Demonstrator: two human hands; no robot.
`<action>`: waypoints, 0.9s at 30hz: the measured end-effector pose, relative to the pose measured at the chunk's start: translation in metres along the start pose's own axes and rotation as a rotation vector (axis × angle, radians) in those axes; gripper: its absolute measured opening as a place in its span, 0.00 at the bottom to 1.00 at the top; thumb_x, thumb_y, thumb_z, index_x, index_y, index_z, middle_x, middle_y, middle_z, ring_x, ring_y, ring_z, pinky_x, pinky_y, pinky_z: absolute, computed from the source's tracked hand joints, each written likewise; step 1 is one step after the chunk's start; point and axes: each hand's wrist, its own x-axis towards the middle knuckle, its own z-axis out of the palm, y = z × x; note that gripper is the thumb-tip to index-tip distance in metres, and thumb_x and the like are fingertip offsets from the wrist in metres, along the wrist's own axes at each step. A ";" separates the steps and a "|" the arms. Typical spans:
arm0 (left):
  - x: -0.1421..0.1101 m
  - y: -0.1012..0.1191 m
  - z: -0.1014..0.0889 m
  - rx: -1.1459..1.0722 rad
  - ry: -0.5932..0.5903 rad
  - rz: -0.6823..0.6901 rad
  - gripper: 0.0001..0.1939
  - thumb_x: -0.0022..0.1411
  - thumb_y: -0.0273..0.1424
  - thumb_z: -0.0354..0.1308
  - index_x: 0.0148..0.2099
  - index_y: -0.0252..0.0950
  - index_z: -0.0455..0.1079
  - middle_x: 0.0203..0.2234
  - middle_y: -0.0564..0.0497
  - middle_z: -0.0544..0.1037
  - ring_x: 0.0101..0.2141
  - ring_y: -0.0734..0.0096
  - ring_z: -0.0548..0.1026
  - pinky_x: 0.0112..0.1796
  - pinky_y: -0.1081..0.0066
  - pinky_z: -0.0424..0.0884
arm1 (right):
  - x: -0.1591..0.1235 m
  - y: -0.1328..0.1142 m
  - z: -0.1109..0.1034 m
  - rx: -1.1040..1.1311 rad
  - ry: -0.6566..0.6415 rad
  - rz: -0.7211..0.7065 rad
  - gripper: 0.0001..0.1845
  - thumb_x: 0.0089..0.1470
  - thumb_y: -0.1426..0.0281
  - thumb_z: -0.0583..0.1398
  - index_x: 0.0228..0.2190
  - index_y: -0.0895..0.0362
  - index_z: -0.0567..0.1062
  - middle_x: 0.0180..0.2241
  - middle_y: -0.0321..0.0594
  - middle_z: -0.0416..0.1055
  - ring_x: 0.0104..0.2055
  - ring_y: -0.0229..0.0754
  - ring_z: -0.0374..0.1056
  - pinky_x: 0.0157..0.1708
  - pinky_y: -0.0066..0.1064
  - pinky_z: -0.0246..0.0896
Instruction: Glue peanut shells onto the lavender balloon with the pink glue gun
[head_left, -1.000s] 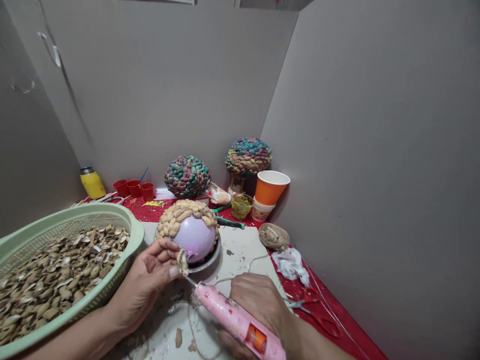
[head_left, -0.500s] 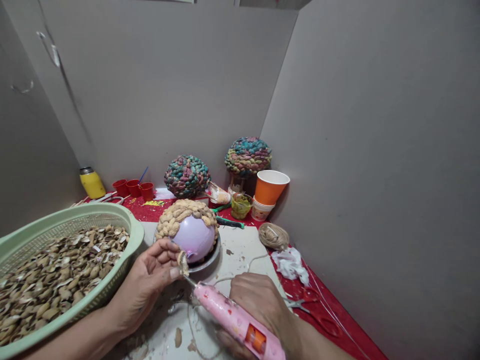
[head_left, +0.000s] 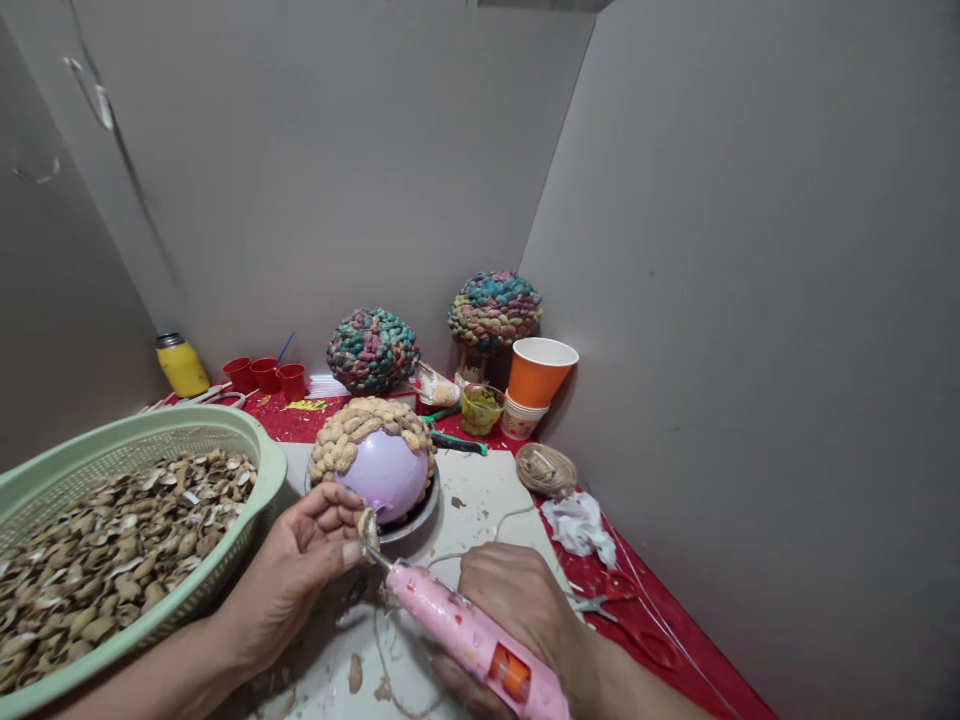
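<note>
Between the thumb and fingers of my left hand (head_left: 307, 545) is a peanut shell (head_left: 367, 530), its hollow side turned toward the right. My right hand (head_left: 521, 610) is wrapped round a pink hot glue gun (head_left: 457, 620), whose metal nozzle meets the shell. Just behind them a lilac balloon (head_left: 386, 470), partly covered with peanut shells (head_left: 367, 418) over its top and left side, rests in a metal bowl (head_left: 420, 518). At left stands a green plastic basket (head_left: 274, 470) full of loose shells.
Two painted shell-covered balls (head_left: 373, 350) stand at the back. Near them are red cups (head_left: 264, 375), a yellow bottle (head_left: 182, 366), an orange paper cup (head_left: 540, 373) and a glass bowl (head_left: 481, 408). Twine (head_left: 546, 470), crumpled white plastic (head_left: 579, 525) and red-handled scissors (head_left: 626, 615) lie at right.
The glue gun nozzle and the shell are slightly closer together, with the tip now against the shell. Everything else keeps its place apart from a small camera shift.
</note>
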 end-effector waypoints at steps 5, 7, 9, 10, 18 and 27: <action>0.001 -0.002 -0.001 -0.002 -0.007 -0.007 0.15 0.56 0.27 0.66 0.44 0.37 0.67 0.33 0.52 0.73 0.33 0.74 0.71 0.37 0.73 0.67 | 0.005 -0.001 -0.003 -0.033 0.020 -0.006 0.29 0.63 0.55 0.47 0.15 0.55 0.60 0.14 0.32 0.57 0.17 0.36 0.54 0.20 0.35 0.39; 0.001 -0.003 -0.001 -0.011 -0.011 -0.013 0.15 0.55 0.27 0.66 0.44 0.37 0.67 0.33 0.52 0.73 0.33 0.74 0.71 0.37 0.73 0.67 | 0.005 -0.001 -0.004 -0.028 0.026 0.003 0.29 0.63 0.54 0.47 0.15 0.55 0.60 0.14 0.32 0.57 0.17 0.36 0.53 0.20 0.35 0.39; 0.001 -0.003 -0.001 -0.021 -0.017 -0.018 0.16 0.55 0.27 0.67 0.44 0.37 0.67 0.32 0.52 0.73 0.33 0.75 0.71 0.37 0.74 0.67 | 0.004 -0.001 -0.004 -0.008 0.032 0.010 0.29 0.63 0.54 0.47 0.15 0.55 0.60 0.14 0.32 0.57 0.17 0.35 0.53 0.20 0.35 0.39; 0.001 -0.003 -0.001 -0.023 -0.019 -0.019 0.16 0.55 0.27 0.67 0.44 0.37 0.67 0.32 0.52 0.73 0.33 0.75 0.71 0.36 0.74 0.67 | 0.004 -0.001 -0.003 -0.001 0.031 0.008 0.28 0.62 0.54 0.48 0.15 0.55 0.60 0.15 0.32 0.57 0.17 0.35 0.54 0.20 0.35 0.39; -0.001 -0.001 0.000 -0.010 0.002 -0.005 0.15 0.55 0.27 0.66 0.44 0.38 0.67 0.33 0.52 0.74 0.34 0.73 0.72 0.38 0.72 0.68 | 0.006 -0.002 -0.004 -0.012 0.022 -0.023 0.27 0.62 0.57 0.49 0.15 0.55 0.61 0.15 0.32 0.57 0.18 0.36 0.52 0.21 0.34 0.40; -0.001 0.007 0.006 -0.016 0.079 0.013 0.16 0.54 0.27 0.67 0.44 0.38 0.67 0.34 0.52 0.75 0.35 0.73 0.73 0.40 0.71 0.69 | -0.001 0.003 -0.004 0.040 -0.035 -0.013 0.23 0.59 0.55 0.55 0.19 0.54 0.59 0.17 0.32 0.58 0.20 0.36 0.53 0.23 0.33 0.41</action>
